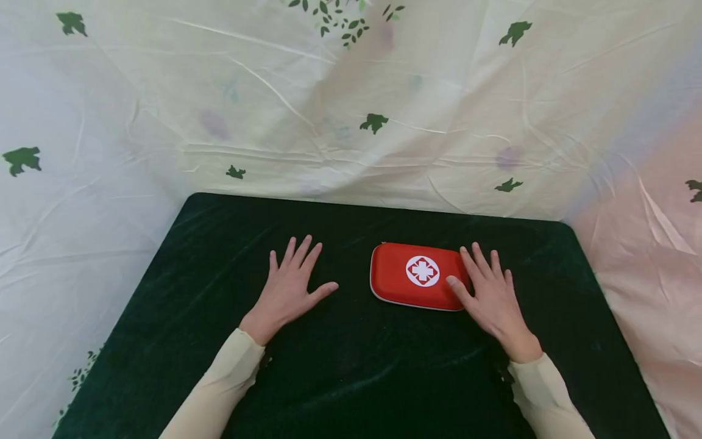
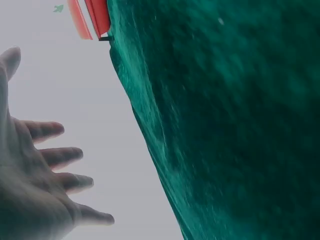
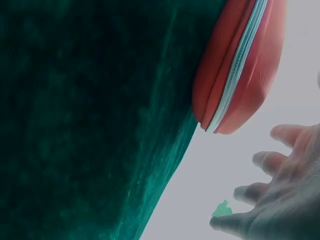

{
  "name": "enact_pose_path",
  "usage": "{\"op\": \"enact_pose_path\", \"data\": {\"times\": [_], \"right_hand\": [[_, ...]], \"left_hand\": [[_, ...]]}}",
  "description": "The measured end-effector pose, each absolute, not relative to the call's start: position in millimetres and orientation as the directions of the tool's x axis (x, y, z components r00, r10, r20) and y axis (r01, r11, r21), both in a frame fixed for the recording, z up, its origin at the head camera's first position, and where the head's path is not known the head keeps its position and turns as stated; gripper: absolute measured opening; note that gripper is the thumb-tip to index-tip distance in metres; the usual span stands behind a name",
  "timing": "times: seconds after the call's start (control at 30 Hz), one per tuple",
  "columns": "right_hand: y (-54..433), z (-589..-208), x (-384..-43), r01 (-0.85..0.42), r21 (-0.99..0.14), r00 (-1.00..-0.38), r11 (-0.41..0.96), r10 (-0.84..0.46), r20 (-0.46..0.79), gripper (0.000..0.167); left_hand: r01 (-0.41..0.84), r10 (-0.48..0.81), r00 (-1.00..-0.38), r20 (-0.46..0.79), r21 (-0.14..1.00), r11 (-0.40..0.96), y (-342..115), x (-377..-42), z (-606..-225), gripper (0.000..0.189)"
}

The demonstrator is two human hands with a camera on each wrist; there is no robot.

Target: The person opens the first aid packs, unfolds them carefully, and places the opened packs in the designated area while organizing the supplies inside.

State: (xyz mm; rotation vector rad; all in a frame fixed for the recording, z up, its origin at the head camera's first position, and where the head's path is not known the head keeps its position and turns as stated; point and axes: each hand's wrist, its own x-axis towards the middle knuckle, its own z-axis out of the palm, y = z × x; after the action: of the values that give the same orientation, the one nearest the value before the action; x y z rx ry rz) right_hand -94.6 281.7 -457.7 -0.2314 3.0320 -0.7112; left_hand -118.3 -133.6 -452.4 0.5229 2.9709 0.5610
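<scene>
Two hands flat on the tabletop (image 1: 164, 317), that's the head view. My left hand (image 1: 289, 286) lies palm down on the dark green velvet with its fingers spread, holding nothing, off to the left of the red first-aid case (image 1: 417, 275) with a gap between them. My right hand (image 1: 490, 292) is also spread and relaxed, palm down at the case's right end; the thumb and first fingers overlap that end of the case, though I can't tell how firmly they press. The case lies flat, white cross badge up, about mid-table and a bit right of centre. Behind the table hangs a pale sheet (image 1: 351, 103) with little green leaf prints.

Left wrist view: my left hand (image 2: 40, 185) shows fingers apart and straight, gripping nothing, with the green velvet (image 2: 225, 125) filling the right side. A sliver of the red case (image 2: 95, 17) peeks in at the top edge.

Right wrist view: the case (image 3: 240, 65) is close up, white zipper line running round its edge, sitting on the velvet. My right hand (image 3: 275, 200) is at the lower right, fingers loosely extended and apart, not wrapped round anything here.
</scene>
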Motion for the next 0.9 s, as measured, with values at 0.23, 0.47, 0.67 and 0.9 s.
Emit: {"op": "enact_pose_path", "data": {"times": [0.23, 0.47, 0.67, 0.9], "right_hand": [[273.4, -458.0, -94.6, -0.147, -0.472, -0.985, 0.869, -0.172, -0.009, 0.082], [264.1, -459.7, -95.4, -0.189, -0.442, -0.976, 0.877, -0.216, -0.011, 0.081], [259.8, -462.9, -97.9, -0.228, -0.419, -0.968, 0.879, -0.251, 0.0, 0.08], [257.0, -466.3, -101.0, -0.25, -0.39, -0.962, 0.886, -0.273, -0.003, 0.08]], "left_hand": [[0.395, 0.404, -0.912, 0.071, 0.415, 0.819, -119.0, -122.3, -453.7, 0.09], [0.449, 0.452, -0.885, 0.112, 0.465, 0.763, -103.6, -128.5, -454.4, 0.078], [0.475, 0.486, -0.867, 0.109, 0.478, 0.739, -93.5, -134.3, -456.4, 0.075], [0.499, 0.519, -0.847, 0.111, 0.5, 0.708, -80.2, -142.6, -460.2, 0.073]]}}
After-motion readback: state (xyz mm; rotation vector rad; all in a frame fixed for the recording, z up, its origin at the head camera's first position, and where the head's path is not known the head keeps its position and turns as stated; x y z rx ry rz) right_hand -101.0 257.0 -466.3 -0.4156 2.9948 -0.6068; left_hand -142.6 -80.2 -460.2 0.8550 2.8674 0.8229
